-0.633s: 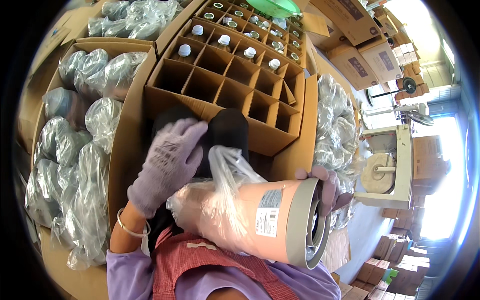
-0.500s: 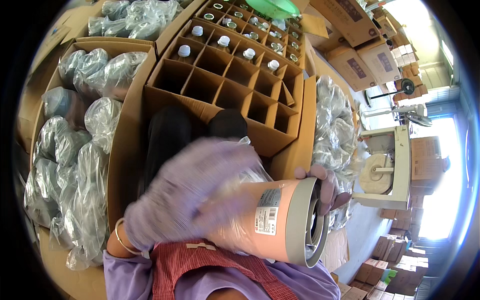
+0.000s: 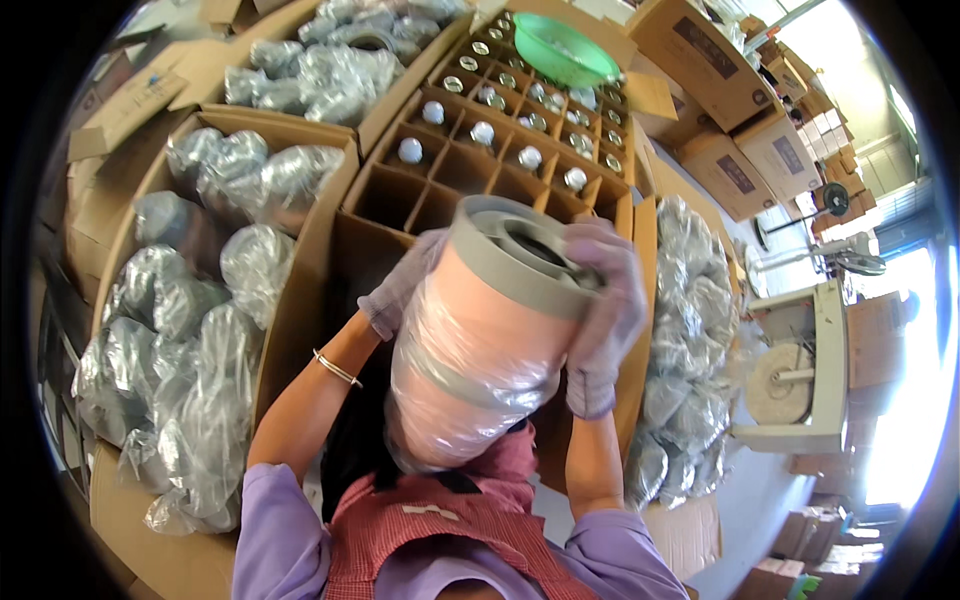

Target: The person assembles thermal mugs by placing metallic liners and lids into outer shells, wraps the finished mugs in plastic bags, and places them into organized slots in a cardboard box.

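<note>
In front of my chest stands a pink thermos body point(image 3: 480, 340), a tall cylinder with a wide grey rim, wrapped in clear plastic film. It leans with its hollow grey end up and away from me. My left hand point(image 3: 413, 282), in a pale lavender glove, presses on its left side below the rim; its fingers are partly hidden behind the cylinder. Over the right of the rim, my right hand point(image 3: 608, 305), gloved too, has its fingers curled at the grey edge and is slightly blurred. The base rests near my red checked apron point(image 3: 430, 520).
A divided carton point(image 3: 460, 165) ahead holds several silvery-necked bottles, some white-capped. A green basin point(image 3: 565, 50) sits at its far end. Open cartons of film-wrapped items point(image 3: 260, 265) stand left, with more wrapped items point(image 3: 685, 350) right. A fan point(image 3: 850, 262) and stacked cartons point(image 3: 745, 170) stand farther right.
The thermos body has turned from lying sideways, rim to the right, to standing with its rim up and away. My left hand has moved from across the body to its left side.
</note>
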Action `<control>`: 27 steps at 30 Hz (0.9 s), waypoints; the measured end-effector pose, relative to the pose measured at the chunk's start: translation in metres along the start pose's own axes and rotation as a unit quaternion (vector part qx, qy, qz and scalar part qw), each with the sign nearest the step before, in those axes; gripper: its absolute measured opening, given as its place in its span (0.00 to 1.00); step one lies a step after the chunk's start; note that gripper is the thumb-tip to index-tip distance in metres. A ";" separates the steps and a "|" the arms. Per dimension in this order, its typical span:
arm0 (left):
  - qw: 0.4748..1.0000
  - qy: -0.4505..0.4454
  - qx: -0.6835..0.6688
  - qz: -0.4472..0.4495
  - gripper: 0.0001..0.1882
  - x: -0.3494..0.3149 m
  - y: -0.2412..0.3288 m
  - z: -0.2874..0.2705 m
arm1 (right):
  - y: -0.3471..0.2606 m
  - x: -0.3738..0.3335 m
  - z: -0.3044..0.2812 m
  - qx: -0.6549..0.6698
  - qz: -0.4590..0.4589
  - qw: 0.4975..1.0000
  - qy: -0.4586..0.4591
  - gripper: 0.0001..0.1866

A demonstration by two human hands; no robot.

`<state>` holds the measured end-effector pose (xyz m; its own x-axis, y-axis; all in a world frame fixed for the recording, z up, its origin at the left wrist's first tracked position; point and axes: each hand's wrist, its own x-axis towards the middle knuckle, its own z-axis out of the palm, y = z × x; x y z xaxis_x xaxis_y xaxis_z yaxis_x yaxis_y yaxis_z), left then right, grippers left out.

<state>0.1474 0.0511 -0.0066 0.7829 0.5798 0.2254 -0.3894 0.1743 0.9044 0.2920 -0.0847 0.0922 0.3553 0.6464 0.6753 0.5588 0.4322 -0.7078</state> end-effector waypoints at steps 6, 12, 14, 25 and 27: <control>0.978 0.069 -0.181 -0.081 0.36 0.036 0.030 -0.004 | 0.038 0.012 0.005 0.044 0.146 0.985 -0.080 0.08; 0.980 0.014 -0.184 -0.073 0.38 0.036 0.025 0.004 | 0.036 -0.016 0.005 0.124 0.132 0.982 -0.047 0.39; 0.985 -0.024 -0.150 -0.086 0.40 0.043 0.031 0.000 | 0.022 -0.041 0.002 0.128 0.149 0.980 -0.044 0.58; 0.956 -0.062 -0.272 -0.091 0.29 0.051 0.022 0.019 | -0.021 -0.163 -0.011 0.152 0.264 0.943 -0.131 0.62; 0.950 -0.070 -0.283 -0.115 0.27 0.056 0.018 0.021 | 0.019 -0.176 -0.052 0.247 0.443 0.853 -0.125 0.37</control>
<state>0.1949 0.0701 0.0303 0.9199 0.3708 0.1275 -0.3685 0.7065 0.6042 0.2788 -0.2232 -0.0293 0.2680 0.9442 -0.1917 -0.2525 -0.1232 -0.9597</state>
